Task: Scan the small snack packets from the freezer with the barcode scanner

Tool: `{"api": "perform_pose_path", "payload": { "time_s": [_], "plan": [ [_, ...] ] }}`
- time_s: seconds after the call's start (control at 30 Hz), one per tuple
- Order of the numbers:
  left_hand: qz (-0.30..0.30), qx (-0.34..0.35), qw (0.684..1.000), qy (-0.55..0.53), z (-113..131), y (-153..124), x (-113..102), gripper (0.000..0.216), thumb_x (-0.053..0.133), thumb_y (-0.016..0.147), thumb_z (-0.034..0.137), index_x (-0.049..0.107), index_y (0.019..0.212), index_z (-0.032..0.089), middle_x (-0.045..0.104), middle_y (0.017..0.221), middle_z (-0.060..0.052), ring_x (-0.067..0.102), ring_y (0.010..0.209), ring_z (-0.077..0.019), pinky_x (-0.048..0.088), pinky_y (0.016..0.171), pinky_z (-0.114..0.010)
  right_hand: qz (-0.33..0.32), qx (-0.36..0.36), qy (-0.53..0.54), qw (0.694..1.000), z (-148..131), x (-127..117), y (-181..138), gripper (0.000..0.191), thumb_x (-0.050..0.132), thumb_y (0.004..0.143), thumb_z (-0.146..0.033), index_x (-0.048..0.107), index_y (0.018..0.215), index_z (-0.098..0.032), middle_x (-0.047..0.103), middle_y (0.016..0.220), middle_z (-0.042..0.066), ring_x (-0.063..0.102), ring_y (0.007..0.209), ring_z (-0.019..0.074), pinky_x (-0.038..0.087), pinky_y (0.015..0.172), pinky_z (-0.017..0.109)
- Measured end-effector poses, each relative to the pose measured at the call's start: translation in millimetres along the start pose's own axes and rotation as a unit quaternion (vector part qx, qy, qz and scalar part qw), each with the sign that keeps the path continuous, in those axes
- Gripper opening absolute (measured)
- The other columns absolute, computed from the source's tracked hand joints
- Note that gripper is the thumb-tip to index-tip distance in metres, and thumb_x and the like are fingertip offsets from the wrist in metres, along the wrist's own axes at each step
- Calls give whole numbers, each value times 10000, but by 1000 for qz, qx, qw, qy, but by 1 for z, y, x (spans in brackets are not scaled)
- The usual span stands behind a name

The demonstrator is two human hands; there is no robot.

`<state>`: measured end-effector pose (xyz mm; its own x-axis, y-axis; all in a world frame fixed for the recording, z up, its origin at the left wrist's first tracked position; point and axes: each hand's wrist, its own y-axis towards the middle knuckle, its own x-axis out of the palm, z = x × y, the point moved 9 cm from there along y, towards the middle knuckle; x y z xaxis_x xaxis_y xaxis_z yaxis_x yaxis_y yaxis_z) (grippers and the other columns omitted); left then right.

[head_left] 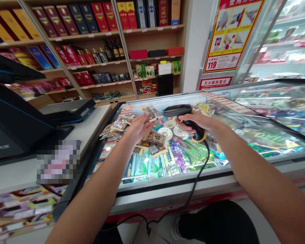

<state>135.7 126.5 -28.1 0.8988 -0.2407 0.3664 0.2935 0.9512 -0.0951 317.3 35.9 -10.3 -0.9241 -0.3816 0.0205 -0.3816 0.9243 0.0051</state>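
Observation:
My right hand (193, 122) is wrapped round the handle of a black barcode scanner (176, 110), whose head points left. A cable runs from the handle down over the front of the glass-topped freezer (173, 187). Between the fingers of my left hand (139, 127) is a small clear-and-tan snack packet (152, 112), held just left of the scanner head. More packets of this kind lie on the glass around my left hand: one pile (117, 127) to its left, another (155, 142) below it. Round silvery lids (165, 133) show between my hands.
Wrapped goods, among them green packs (147, 166), show through the freezer glass. On the left, a counter (91, 128) carries a dark checkout machine (17, 118) and a blurred-out flat item (58, 162). Shelves of boxes (99, 17) stand behind. The scanner cable (190, 193) hangs near my legs.

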Motion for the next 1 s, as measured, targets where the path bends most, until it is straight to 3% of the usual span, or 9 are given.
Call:
{"api": "perform_pose_path", "payload": {
  "time_s": [0.07,0.23,0.43,0.73,0.9,1.0],
  "plan": [
    [17,-19,998,-51,-3,2,-5,90,613,945,144,548,909,195,697,862,-46,719,766,-137,578,807,-257,-11,5,-19,1000,4,3,2,318,752,859,-471,606,868,-188,483,524,-41,386,408,93,319,379,223],
    [4,0,999,-42,-2,4,-4,113,590,926,89,573,866,183,673,782,-15,669,671,-117,562,772,-260,-13,-8,-21,1000,5,7,3,317,740,874,-465,605,827,-182,482,508,-36,397,402,95,319,368,218],
    [-8,17,999,-41,1,-1,2,105,658,948,171,604,858,174,600,675,10,629,626,-116,549,747,-265,6,-19,-37,999,4,6,3,343,742,873,-478,617,784,-171,484,497,-29,395,399,91,333,381,220],
    [4,22,999,-35,1,-3,2,118,565,947,76,612,882,164,711,771,-32,678,651,-120,558,708,-245,4,-21,-50,999,3,4,2,345,734,882,-470,602,751,-179,499,498,-10,413,403,102,333,380,229],
    [14,57,998,28,6,2,-3,108,556,937,112,623,875,170,731,783,-46,682,654,-136,551,716,-259,11,-6,-56,998,4,3,2,369,755,858,-498,606,740,-182,490,488,-11,419,403,105,321,383,237],
    [38,167,967,188,32,-1,-9,90,616,898,145,674,958,178,723,785,-44,670,682,-167,529,741,-284,39,-16,-32,999,1,-2,2,350,778,829,-491,622,785,-180,491,498,-19,422,403,105,329,392,240]
  ]
}}
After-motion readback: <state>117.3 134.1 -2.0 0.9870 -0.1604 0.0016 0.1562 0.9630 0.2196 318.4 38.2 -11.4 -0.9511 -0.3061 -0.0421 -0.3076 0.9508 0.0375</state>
